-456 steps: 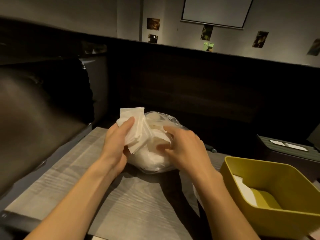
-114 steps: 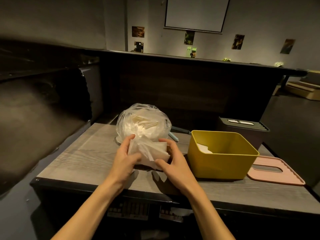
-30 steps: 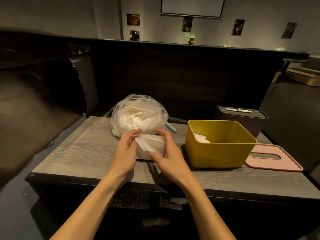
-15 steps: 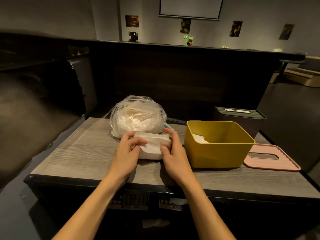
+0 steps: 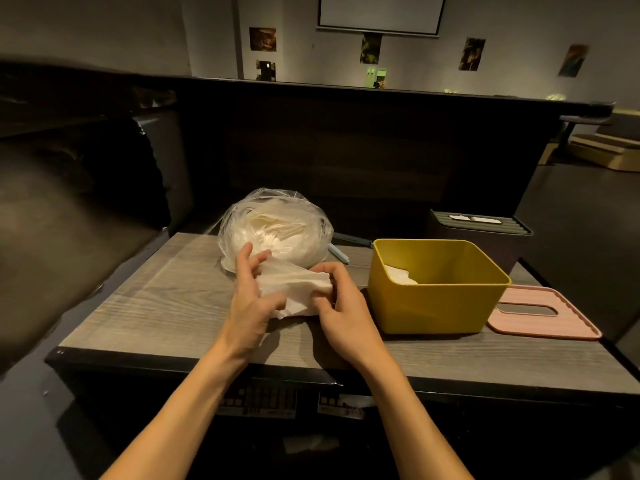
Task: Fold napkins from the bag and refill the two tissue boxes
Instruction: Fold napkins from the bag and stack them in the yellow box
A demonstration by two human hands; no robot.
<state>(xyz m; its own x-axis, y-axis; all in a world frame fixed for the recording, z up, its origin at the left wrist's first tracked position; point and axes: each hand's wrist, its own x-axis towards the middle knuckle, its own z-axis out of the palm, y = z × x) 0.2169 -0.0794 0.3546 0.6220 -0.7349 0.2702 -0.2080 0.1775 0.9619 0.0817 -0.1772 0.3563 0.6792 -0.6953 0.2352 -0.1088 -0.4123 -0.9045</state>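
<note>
A head-worn camera looks down at two bare forearms reaching over a grey wooden desk in a dim room. The yellow box serves as the landmark; it stands open-topped on the desk with a little white paper in its bottom.

Half a second ago both hands pressed a flat stack of napkins down on the desk just left of the yellow box. Now the stack is lifted slightly and looks bent and crumpled between the hands, which suggests the fold is under way and the bundle is nearly ready to go into the box.

The left hand holds the stack's left end, thumb under the paper, fingers spread and loosely curved above it. The right hand grips the right end, fingers curled round the edge, close to the yellow box's left wall. The two hands are near each other, joined only by the paper.

Behind the hands, left of the yellow box, sits a clear plastic bag full of white napkins. Right of the yellow box lies a pink slotted lid. Behind the box stands a dark box with its lid on.
</note>
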